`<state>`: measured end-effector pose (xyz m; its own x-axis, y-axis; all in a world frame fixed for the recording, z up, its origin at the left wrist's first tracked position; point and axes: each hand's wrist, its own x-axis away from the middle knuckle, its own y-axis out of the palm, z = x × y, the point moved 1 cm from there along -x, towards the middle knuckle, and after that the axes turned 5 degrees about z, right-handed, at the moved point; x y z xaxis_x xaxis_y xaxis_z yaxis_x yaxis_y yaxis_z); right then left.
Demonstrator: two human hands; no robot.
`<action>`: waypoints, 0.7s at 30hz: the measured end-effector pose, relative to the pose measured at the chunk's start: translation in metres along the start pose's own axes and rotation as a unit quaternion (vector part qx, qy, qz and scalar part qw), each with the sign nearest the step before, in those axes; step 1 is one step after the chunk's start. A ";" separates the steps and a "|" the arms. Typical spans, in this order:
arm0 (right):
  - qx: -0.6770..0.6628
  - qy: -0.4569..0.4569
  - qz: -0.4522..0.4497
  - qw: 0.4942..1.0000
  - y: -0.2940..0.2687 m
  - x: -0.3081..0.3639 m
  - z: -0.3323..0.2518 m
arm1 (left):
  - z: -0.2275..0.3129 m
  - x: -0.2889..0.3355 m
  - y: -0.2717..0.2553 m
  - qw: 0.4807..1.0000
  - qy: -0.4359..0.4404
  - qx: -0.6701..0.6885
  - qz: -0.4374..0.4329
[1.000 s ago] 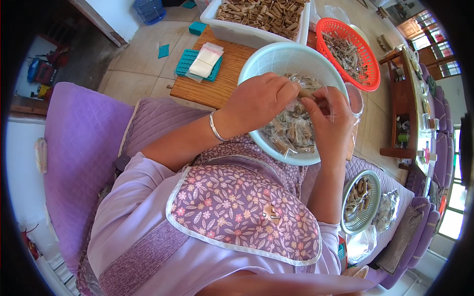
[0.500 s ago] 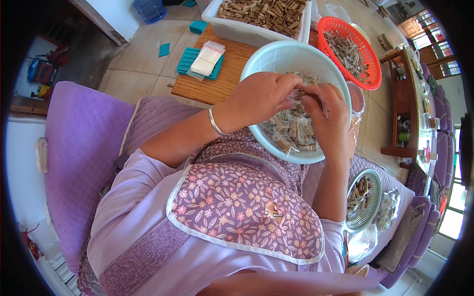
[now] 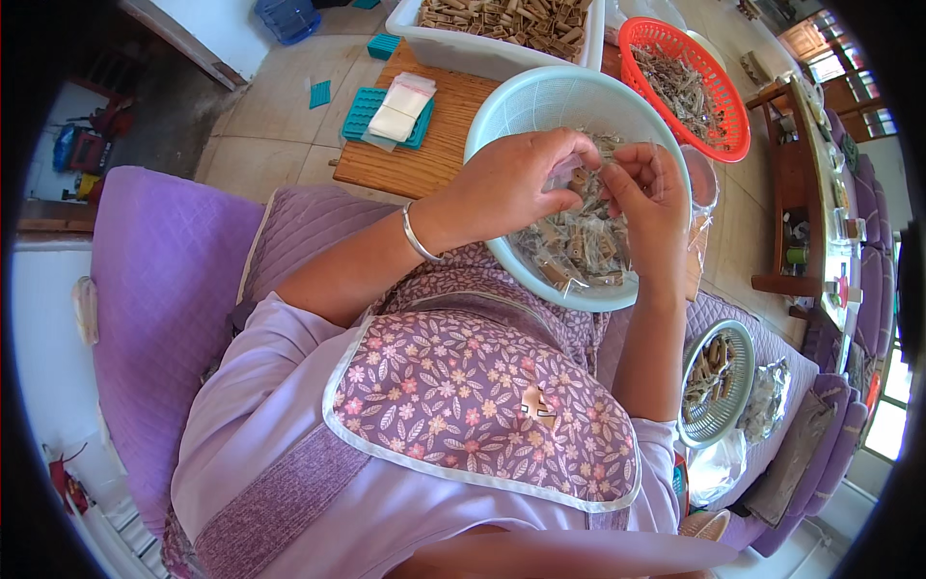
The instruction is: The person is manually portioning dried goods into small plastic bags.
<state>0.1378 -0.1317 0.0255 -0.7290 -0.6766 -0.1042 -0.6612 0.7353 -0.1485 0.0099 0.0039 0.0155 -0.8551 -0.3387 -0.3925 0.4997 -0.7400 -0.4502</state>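
Note:
Over a pale blue plastic basket (image 3: pixel 511 101) my left hand (image 3: pixel 526 183) curls its thumb and fingers around a small clear plastic bag (image 3: pixel 562 176). Beside it, my right hand (image 3: pixel 651 198) pinches thumb to fingertips on thin clear film, apparently the same bag; whether anything is inside is hard to make out. Below both hands, the basket holds many clear bags with small brown wooden pieces (image 3: pixel 584 246). A silver bangle circles my left wrist.
A wooden table (image 3: pixel 453 116) bears a teal ridged tray with a stack of clear bags (image 3: pixel 403 108). Behind are a white bin (image 3: pixel 482 53) of wooden pieces and a red basket (image 3: pixel 738 135) of bagged pieces. At right, a grey-green basket (image 3: pixel 743 386) sits on the purple seat.
My hands have drawn slightly apart, and the left fingers have opened wider around the bag. The view has shifted a little.

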 end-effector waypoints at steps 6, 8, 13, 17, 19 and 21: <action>-0.191 0.085 -0.013 0.978 -0.007 0.001 0.003 | -0.004 -0.003 -0.003 0.993 -0.026 0.108 -0.044; -0.205 0.090 -0.026 0.974 -0.008 0.002 0.006 | -0.002 -0.002 -0.005 0.995 -0.014 0.081 -0.050; -0.223 0.088 -0.045 0.970 -0.006 0.006 0.015 | -0.004 -0.001 -0.006 0.995 -0.023 0.073 -0.066; -0.067 -0.004 0.022 0.998 -0.005 0.008 0.018 | -0.013 0.001 -0.001 0.985 -0.088 0.133 -0.064; 0.042 -0.087 0.074 0.993 -0.003 0.010 0.012 | -0.021 0.004 0.007 0.981 -0.064 0.180 -0.043; 0.212 -0.250 0.110 0.938 -0.002 0.014 -0.005 | -0.023 0.006 0.008 0.973 -0.041 0.226 -0.020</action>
<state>0.1281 -0.1421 0.0292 -0.5954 -0.5220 -0.6107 -0.2965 0.8493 -0.4368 0.0122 0.0094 -0.0085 -0.8902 -0.3349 -0.3087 0.3689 -0.9277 -0.0573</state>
